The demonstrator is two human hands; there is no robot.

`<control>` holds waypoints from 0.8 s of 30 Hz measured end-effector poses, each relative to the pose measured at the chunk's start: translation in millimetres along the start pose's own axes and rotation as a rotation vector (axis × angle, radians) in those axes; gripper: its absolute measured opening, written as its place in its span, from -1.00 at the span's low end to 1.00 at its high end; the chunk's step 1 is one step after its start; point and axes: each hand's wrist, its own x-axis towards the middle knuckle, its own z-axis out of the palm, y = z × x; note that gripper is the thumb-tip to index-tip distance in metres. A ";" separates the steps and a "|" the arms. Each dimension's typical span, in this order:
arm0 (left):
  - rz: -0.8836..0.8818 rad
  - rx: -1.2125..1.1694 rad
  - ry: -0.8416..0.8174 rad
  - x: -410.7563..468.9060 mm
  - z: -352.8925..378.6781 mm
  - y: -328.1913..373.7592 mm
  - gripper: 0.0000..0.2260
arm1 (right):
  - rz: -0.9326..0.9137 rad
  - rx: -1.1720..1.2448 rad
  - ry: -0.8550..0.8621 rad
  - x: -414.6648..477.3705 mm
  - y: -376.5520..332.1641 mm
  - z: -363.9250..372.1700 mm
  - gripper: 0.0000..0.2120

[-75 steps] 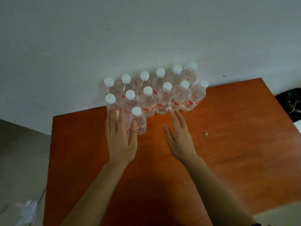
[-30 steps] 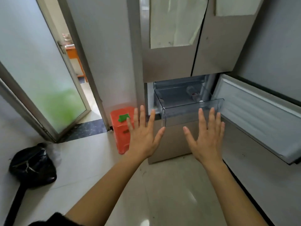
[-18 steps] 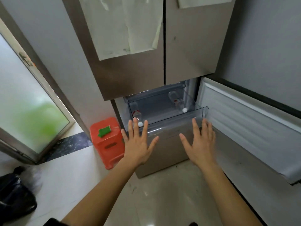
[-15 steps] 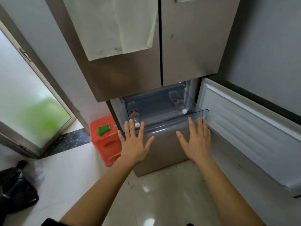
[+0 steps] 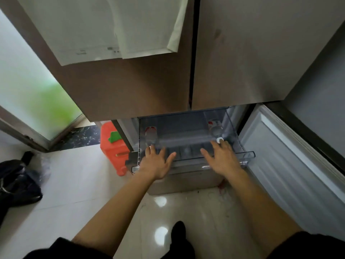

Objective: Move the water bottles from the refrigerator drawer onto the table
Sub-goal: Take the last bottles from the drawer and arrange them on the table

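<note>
The clear plastic refrigerator drawer (image 5: 248, 155) is pulled out below the brown upper doors. Two water bottles lie in it, clear with red labels and white caps: one at the left (image 5: 150, 134), one at the right (image 5: 215, 129). My left hand (image 5: 156, 162) reaches over the drawer's front rim, fingers spread, fingertips at the left bottle's cap end. My right hand (image 5: 222, 157) reaches in with fingers apart, fingertips just beside the right bottle's white cap (image 5: 220, 140). Neither hand holds anything. The table is out of view.
The lower refrigerator door (image 5: 291, 165) stands open at the right. An orange plastic stool (image 5: 112, 148) stands left of the drawer. A black bag (image 5: 16, 182) lies on the tiled floor at far left. A glass door (image 5: 28, 86) is behind it.
I turned from the table with its several bottles to the refrigerator and came close. Both open hands moved forward over the drawer's rim toward the two bottles.
</note>
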 end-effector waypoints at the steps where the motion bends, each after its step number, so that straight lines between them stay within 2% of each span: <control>1: -0.016 -0.024 -0.034 15.3 1.1 -1.8 -0.35 | 0.023 0.001 -0.033 12.9 3.2 -0.6 -0.31; 2: -0.030 -0.028 -0.077 29.8 2.7 -4.5 -0.33 | 0.049 0.010 -0.067 25.6 6.6 -0.7 -0.31; 5: -0.064 0.006 -0.199 67.7 11.2 -16.3 -0.11 | 0.111 0.017 -0.187 59.7 15.1 1.8 -0.33; 9: -0.105 0.085 -0.273 97.0 21.9 -25.1 -0.38 | 0.174 -0.014 -0.369 99.5 23.5 10.2 -0.33; 13: -0.121 0.088 -0.317 114.8 29.8 -32.3 -0.41 | 0.183 -0.013 -0.442 122.0 28.7 12.3 -0.57; 17: -0.150 0.070 -0.316 127.5 35.4 -35.2 -0.38 | 0.177 -0.036 -0.445 134.5 35.9 16.8 -0.44; 21: -0.191 -0.019 -0.354 130.5 36.5 -35.0 -0.39 | 0.264 -0.034 -0.408 131.5 40.7 26.1 -0.27; 24: -0.135 -0.016 -0.345 131.7 37.1 -36.0 -0.45 | 0.256 0.086 -0.452 135.1 36.2 27.5 -0.08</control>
